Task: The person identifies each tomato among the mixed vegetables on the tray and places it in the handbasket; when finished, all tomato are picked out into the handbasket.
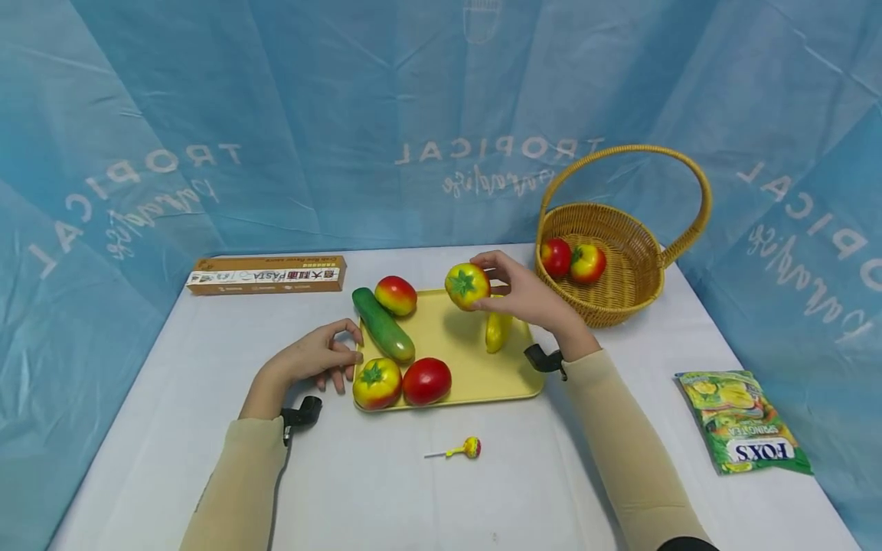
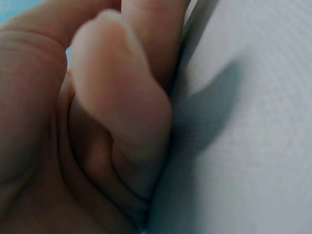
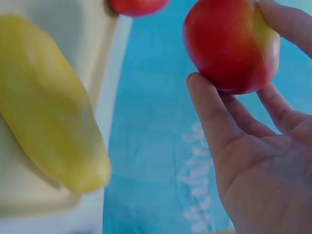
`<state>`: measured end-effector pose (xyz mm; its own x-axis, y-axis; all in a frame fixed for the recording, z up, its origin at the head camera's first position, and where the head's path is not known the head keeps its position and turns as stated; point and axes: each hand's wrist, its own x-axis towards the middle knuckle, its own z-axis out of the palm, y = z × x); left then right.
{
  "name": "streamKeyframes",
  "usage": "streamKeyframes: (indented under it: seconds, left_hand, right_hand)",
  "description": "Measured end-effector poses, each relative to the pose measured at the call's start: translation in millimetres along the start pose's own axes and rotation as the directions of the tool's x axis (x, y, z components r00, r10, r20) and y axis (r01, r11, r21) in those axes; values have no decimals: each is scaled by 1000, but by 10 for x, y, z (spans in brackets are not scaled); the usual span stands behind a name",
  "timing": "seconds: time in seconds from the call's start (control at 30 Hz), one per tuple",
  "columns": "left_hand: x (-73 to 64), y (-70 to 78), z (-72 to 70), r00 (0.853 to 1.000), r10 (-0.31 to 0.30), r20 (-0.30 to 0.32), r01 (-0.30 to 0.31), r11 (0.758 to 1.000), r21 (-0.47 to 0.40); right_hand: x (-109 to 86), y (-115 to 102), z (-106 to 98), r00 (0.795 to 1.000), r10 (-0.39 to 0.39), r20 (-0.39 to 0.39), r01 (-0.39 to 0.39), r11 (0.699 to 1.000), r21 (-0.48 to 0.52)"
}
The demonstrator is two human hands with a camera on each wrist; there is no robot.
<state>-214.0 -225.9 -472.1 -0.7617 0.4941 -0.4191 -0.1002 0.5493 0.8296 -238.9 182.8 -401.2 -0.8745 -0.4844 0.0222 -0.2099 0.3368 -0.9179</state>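
In the head view my right hand (image 1: 520, 289) grips a red-and-yellow tomato (image 1: 467, 285) with a green star-shaped crown, holding it above the yellow tray (image 1: 475, 379). The right wrist view shows fingertips and thumb round the tomato's (image 3: 231, 46) sides. Below that hand lies a long yellow fruit (image 1: 496, 330). My left hand (image 1: 310, 358) rests at the tray's left edge, fingers loosely bent and holding nothing. Beside it on the tray are a green cucumber (image 1: 383, 325), another red-and-yellow tomato (image 1: 377, 384), a plain red fruit (image 1: 427, 381) and a red-and-yellow fruit (image 1: 396, 295).
A wicker basket (image 1: 630, 268) with a tall handle stands at the back right, holding two red and yellow fruits (image 1: 587, 263). A pasta box (image 1: 267, 275) lies at the back left. A lollipop (image 1: 472, 448) lies in front of the tray, a green candy bag (image 1: 744, 422) at the right.
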Motion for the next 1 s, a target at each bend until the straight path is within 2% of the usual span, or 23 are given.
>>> streamKeyframes:
  seconds: [0.23,0.53,0.73,1.0]
  left_hand:
    - [5,2,-6,1000,-7,3,7,1000,-7]
    - [-8,-5,-4,1000,-10,0,10,1000,2]
    - [3,-18,2,1000,-18,-1,18,1000,-11]
    - [18,-30,1,1000,-27,-8,27,1000,-11]
  right_hand:
    - [-166,5,-383,991,40,-129,-25,993,120]
    - [-394,62,-740,946,91,-311,-37,984,173]
    - [-509,184,-925,927,115,-358,-43,978,204]
    - [-612,335,-1069,909,157,-386,-110,984,143]
